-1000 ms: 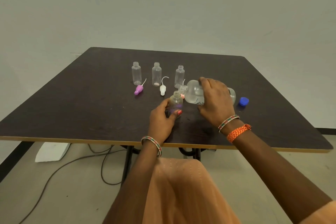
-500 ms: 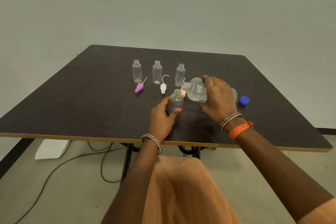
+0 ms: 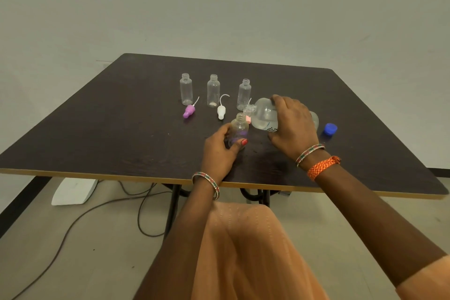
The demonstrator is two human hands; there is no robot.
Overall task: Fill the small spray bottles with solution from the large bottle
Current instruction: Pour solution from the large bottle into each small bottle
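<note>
Small spray bottle (image 3: 239,129) held upright on table (image 3: 102,129), left hand (image 3: 220,153) wrapped round it. Large bottle (image 3: 264,115) gripped by right hand (image 3: 293,126), tipped sideways, neck just above small spray bottle mouth. Three open bottles (image 3: 213,90) stood behind small spray bottle.

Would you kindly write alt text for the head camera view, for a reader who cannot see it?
At a dark table, a person's right hand tips a large clear bottle toward a small open bottle held upright by the left hand. Three more small bottles stand uncapped behind, with purple and white spray tops and a blue cap lying nearby.
</note>
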